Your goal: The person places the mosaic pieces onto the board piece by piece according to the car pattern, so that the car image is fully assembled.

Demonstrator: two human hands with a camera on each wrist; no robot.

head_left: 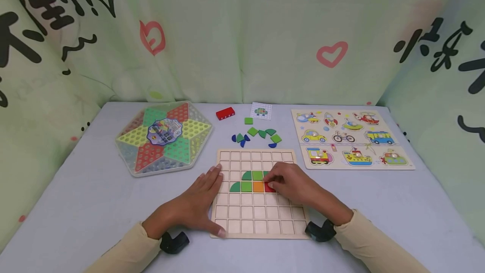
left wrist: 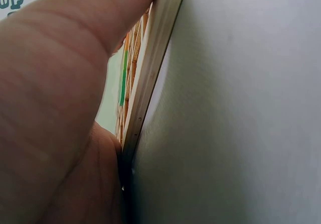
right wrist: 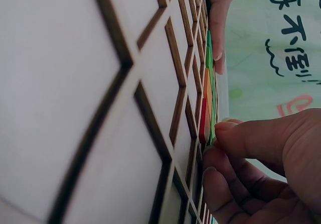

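A light wooden grid board lies flat on the table. My left hand rests along its left side, fingers straight near the upper edge and thumb at the lower corner. Over the middle rows, my right hand pinches with thumb and index finger at a red tile; the fingers hide part of it. Left of it in that row sit an orange square, a green square and a dark green quarter-round. The row above holds a quarter-round, a green square and a partly covered green piece.
Loose green and blue pieces lie beyond the board. Behind them are a pattern card and a red block. A hexagonal checkers game lies left, a vehicle puzzle right. Curtains enclose the table.
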